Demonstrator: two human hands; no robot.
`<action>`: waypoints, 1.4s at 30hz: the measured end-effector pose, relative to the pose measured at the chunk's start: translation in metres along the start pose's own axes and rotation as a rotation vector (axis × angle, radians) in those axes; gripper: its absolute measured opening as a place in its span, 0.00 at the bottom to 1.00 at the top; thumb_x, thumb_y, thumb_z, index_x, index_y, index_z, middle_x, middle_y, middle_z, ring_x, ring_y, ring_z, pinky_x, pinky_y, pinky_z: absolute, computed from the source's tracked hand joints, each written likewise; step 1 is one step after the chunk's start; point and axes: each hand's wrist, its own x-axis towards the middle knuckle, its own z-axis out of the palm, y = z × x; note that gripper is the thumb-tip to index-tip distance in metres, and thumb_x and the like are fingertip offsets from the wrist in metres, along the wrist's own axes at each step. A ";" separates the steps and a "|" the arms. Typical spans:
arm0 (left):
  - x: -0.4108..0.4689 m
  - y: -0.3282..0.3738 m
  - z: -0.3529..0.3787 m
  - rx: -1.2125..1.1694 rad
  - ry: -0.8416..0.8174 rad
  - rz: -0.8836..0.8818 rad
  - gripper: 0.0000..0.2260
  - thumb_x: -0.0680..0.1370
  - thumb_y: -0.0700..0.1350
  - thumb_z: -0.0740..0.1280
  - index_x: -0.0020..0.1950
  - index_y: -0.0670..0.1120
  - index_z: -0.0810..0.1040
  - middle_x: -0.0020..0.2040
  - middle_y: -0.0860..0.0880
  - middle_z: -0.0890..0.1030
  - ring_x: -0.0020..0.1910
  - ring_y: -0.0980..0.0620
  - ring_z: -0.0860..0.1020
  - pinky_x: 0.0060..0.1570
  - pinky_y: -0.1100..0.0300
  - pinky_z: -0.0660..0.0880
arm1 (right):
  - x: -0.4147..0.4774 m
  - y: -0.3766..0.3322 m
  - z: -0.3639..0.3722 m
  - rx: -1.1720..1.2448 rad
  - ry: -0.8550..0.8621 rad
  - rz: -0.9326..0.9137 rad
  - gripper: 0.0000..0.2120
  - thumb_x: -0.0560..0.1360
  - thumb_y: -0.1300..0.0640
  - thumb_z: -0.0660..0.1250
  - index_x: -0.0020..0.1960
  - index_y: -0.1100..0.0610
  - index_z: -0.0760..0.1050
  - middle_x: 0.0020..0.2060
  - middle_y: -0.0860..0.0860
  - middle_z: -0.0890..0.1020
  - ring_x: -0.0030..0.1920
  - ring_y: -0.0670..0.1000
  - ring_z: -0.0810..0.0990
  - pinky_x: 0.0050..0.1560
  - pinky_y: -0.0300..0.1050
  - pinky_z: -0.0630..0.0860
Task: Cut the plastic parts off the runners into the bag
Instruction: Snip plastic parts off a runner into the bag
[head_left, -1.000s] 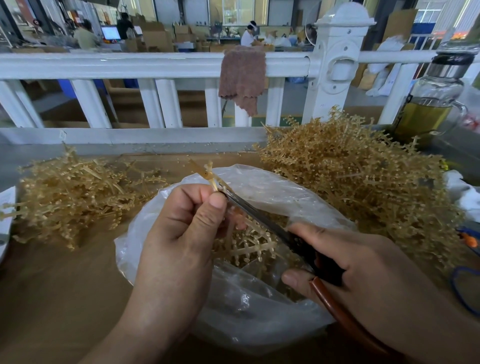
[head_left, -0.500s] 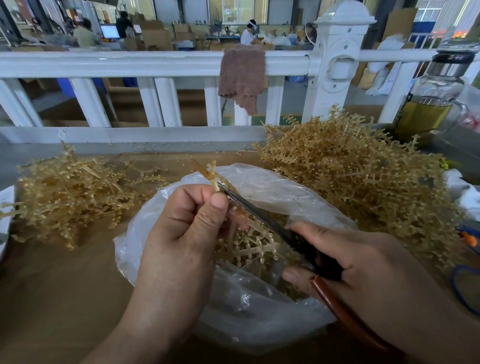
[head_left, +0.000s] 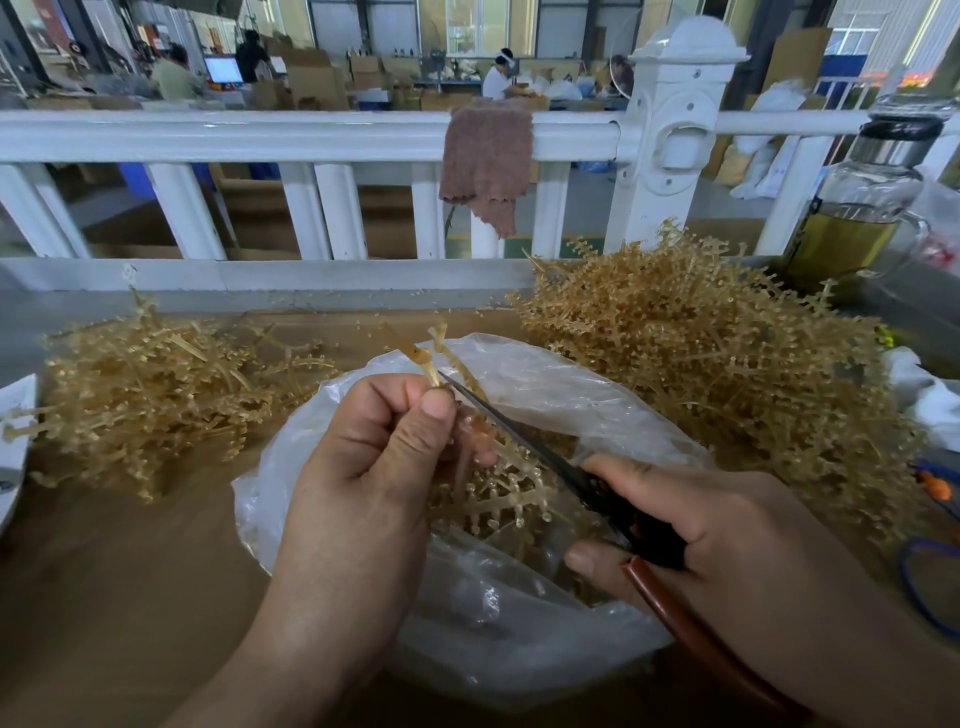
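My left hand (head_left: 371, 467) pinches a tan plastic runner (head_left: 498, 499) between thumb and fingers, holding it over the open clear plastic bag (head_left: 519, 649). Small parts still line the runner's lower branches inside the bag mouth; its bare top end (head_left: 426, 356) sticks up above my thumb. My right hand (head_left: 717, 540) grips dark scissors (head_left: 524, 441) with red-brown handles. The blades point up and left and their tips sit against the runner right beside my left thumb. How far the blades are apart is hard to tell.
A large heap of tan runners (head_left: 727, 374) lies at the right, a flatter heap (head_left: 156, 384) at the left, both on the brown table (head_left: 104, 597). Behind stands a white railing (head_left: 311, 135) with a brown cloth (head_left: 485, 166). A glass bottle (head_left: 857, 208) stands far right.
Almost nothing differs; both hands, the runner and the scissors hold the same pose, with the blade tips staying at the runner by my left thumb.
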 end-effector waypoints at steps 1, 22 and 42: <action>0.001 0.000 -0.001 -0.005 0.006 0.000 0.07 0.78 0.52 0.66 0.40 0.55 0.80 0.39 0.43 0.84 0.38 0.48 0.81 0.38 0.58 0.78 | 0.000 0.003 0.000 0.033 -0.014 0.015 0.31 0.65 0.24 0.58 0.66 0.30 0.62 0.41 0.37 0.82 0.40 0.37 0.80 0.40 0.36 0.76; -0.006 0.019 0.004 0.166 -0.124 0.085 0.02 0.77 0.47 0.72 0.46 0.50 0.81 0.36 0.47 0.84 0.32 0.50 0.84 0.33 0.62 0.80 | 0.024 -0.031 0.002 1.085 -0.107 0.165 0.12 0.67 0.49 0.76 0.50 0.45 0.81 0.40 0.48 0.85 0.37 0.56 0.85 0.38 0.57 0.82; -0.001 0.007 0.007 -0.237 -0.278 -0.429 0.28 0.59 0.61 0.83 0.51 0.46 0.87 0.50 0.38 0.86 0.44 0.49 0.84 0.38 0.60 0.80 | 0.035 -0.019 0.018 1.205 0.266 0.161 0.15 0.66 0.64 0.72 0.45 0.45 0.81 0.34 0.50 0.82 0.32 0.53 0.82 0.35 0.42 0.79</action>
